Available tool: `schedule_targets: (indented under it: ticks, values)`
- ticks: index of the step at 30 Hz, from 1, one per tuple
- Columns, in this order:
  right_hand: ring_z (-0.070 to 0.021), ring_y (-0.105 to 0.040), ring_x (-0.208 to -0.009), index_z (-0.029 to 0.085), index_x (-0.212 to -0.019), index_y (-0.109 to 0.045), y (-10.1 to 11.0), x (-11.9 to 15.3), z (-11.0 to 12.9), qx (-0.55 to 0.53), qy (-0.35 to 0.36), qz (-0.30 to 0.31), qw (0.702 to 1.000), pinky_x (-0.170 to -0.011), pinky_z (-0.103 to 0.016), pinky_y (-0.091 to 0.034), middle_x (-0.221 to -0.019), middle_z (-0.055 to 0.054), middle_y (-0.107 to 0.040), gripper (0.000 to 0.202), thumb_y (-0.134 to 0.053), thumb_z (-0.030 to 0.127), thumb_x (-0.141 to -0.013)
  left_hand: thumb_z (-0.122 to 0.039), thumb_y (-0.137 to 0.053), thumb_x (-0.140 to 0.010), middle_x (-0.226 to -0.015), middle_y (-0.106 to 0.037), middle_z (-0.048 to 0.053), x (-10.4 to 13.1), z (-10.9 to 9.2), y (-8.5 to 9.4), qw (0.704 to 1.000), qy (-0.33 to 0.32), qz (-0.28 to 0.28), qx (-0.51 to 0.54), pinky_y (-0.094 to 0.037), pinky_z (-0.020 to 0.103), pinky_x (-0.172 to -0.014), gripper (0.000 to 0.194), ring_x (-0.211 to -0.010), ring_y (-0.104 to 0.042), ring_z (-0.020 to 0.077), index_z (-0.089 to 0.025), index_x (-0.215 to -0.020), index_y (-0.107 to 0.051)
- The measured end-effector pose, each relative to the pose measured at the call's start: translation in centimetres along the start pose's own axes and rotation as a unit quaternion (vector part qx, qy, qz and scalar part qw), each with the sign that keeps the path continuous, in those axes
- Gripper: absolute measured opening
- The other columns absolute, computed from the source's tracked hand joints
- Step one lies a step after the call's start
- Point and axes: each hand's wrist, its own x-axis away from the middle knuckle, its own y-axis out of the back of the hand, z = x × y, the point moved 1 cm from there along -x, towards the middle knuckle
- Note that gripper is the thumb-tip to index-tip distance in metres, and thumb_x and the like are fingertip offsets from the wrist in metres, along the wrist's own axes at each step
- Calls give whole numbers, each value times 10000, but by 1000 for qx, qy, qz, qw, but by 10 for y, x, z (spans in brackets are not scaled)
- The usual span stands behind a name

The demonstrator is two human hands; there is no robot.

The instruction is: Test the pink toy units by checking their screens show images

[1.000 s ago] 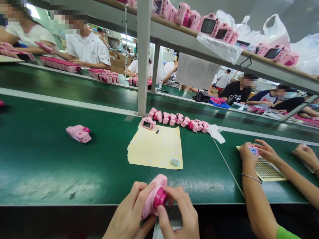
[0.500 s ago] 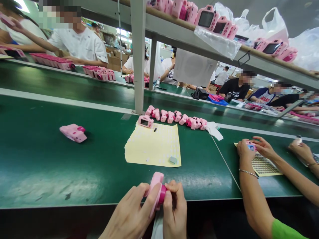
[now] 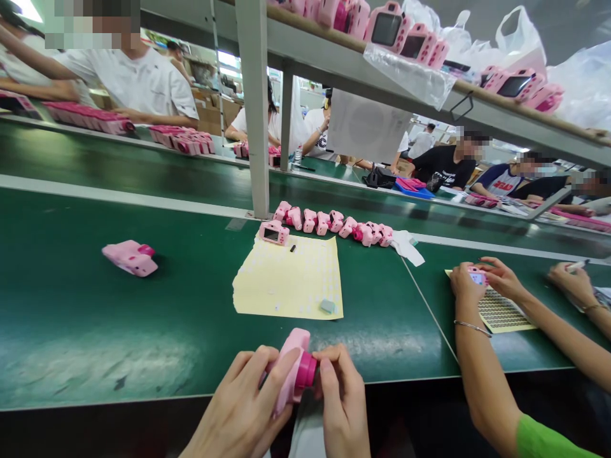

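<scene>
My left hand [image 3: 252, 394] is wrapped round a pink toy camera [image 3: 292, 366], which is tilted with its magenta lens [image 3: 305, 370] facing right. At the front of that lens, the thumb and forefinger of my right hand [image 3: 341, 394] are pinched together; whatever may be between them is too small to make out. A whitish cloth or paper [image 3: 305, 429] hangs below my hands. Beyond them lies a yellow label sheet [image 3: 286, 280] with a small grey-green piece [image 3: 327, 306] on it. Another toy camera [image 3: 273, 233] rests at the sheet's far left corner, screen up.
A row of pink toy cameras [image 3: 337, 221] runs along the back, ending at a white cloth [image 3: 405, 247]. One camera [image 3: 130, 257] lies alone at left. A co-worker's hands [image 3: 470, 280] hold a camera at right. A post [image 3: 258, 127] supports the overhead shelf [image 3: 324, 54].
My right fingers have shifted from around the lens to its front edge. The camera in my left hand has turned, showing more of the lens. The view has shifted slightly.
</scene>
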Motion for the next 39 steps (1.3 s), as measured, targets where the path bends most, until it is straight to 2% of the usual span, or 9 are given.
schedule_targets:
  ticks: [4,12,18,23,26,29,33,36,39]
  values:
    - [-138,-674,-698,236,-1009,-643,-2,4,1,-7,4,2,1000,-655,-212,-528,-824,9,-682,100,-547,247,-986,-98,-403,-1063,-1075,-604,88,-6,-2,1,1000,0,-12,-12,-496,342,-792,453,-866,-556,223,-159,-1508,-465]
    - [-135,-679,-689,244,-1002,-625,-3,3,-3,18,2,-2,1000,-647,-208,-551,-818,17,-684,115,-541,201,-935,-25,-427,-1023,-1040,-579,76,-9,-3,3,999,-28,-3,-19,-490,341,-803,496,-876,-546,226,-136,-1506,-458]
    - [-126,-697,-701,238,-974,-642,9,-13,1,51,55,53,996,-643,-199,-572,-822,13,-699,180,-473,281,-1020,-297,-499,-1072,-1378,-463,134,-3,10,11,997,44,6,61,-531,340,-1045,354,-1275,-563,252,-242,-1421,-484]
    - [-287,-633,-1153,204,-1146,-712,16,-67,-26,191,100,41,976,-969,-481,-551,-1220,-144,-702,270,-477,236,-1016,-390,-554,-1060,-1501,-586,123,-5,23,15,985,70,-3,158,-467,406,-1176,404,-1407,-559,246,-281,-1439,-464]
    - [-310,-619,-1161,216,-1147,-755,18,-88,-47,231,115,66,964,-1007,-560,-528,-1255,-150,-704,348,-470,119,-973,-384,-638,-1014,-1447,-668,89,2,31,8,983,92,5,161,-443,493,-1196,518,-1378,-602,278,-316,-1490,-448]
    - [-290,-656,-1097,213,-1169,-760,20,-84,-48,236,134,85,959,-952,-518,-579,-1205,-141,-724,393,-446,81,-975,-379,-736,-942,-1414,-697,60,12,38,-5,977,129,17,169,-479,501,-1161,594,-1316,-656,286,-358,-1475,-474]
    - [-210,-699,-1104,243,-1286,-680,17,-55,-24,202,161,83,962,-939,-362,-617,-1231,-88,-732,336,-535,139,-1001,-345,-787,-884,-1368,-718,33,22,41,-22,963,168,3,210,-564,387,-1068,586,-1241,-705,256,-374,-1414,-538]
    - [-152,-741,-1015,254,-1187,-672,11,-34,-8,168,184,78,965,-841,-229,-629,-1167,-52,-752,221,-607,182,-988,-262,-797,-840,-1366,-710,47,24,41,-30,957,167,-7,236,-579,357,-1041,620,-1235,-711,266,-353,-1401,-550]
    - [-153,-771,-992,236,-1109,-692,9,-25,-3,161,213,74,961,-865,-205,-628,-1103,-58,-763,138,-621,208,-995,-185,-794,-795,-1346,-710,45,25,41,-31,956,172,-4,237,-592,348,-1019,657,-1216,-717,266,-353,-1382,-549]
